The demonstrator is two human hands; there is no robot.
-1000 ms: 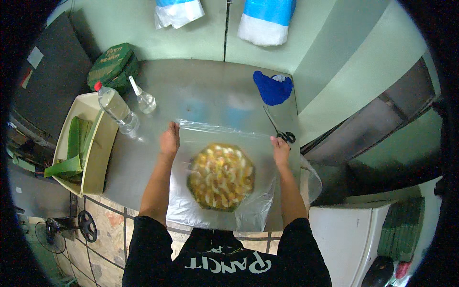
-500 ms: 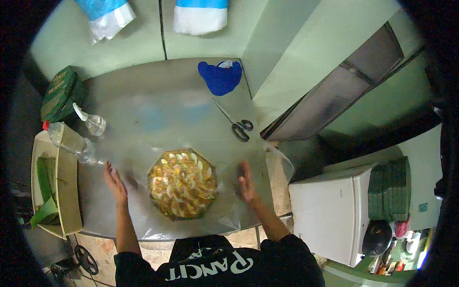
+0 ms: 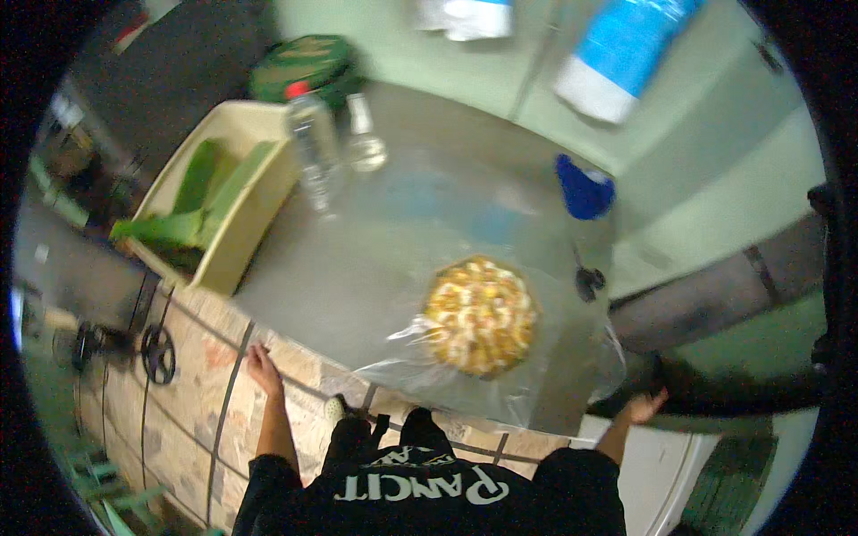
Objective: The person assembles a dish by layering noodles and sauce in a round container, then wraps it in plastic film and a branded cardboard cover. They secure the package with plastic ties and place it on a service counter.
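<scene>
On the metal table (image 3: 313, 286) sits an eight-sided tray of noodles (image 3: 480, 314) topped with egg slices, blurred by motion. Clear plastic film (image 3: 407, 362) spreads around and below it toward the table's front edge. My left hand (image 3: 264, 368) is off the table at the front left, above the floor, empty, its fingers loosely stretched. Out past the table's right corner, my right hand (image 3: 645, 406) is also empty with fingers apart. Neither hand touches the tray.
A cream bin with green banana leaves (image 3: 259, 234) stands at left, beside a red-capped bottle (image 3: 313, 147), a spray bottle (image 3: 365, 143) and a green bag (image 3: 304, 67). Black-handled scissors (image 3: 588, 281) and a blue cloth item (image 3: 584, 189) lie right. Blue-and-white plastic packs (image 3: 626, 58) hang behind.
My view has swung left, so the tray appears farther right. Both hands have moved from beside the tray out beyond the table's edges, wider apart.
</scene>
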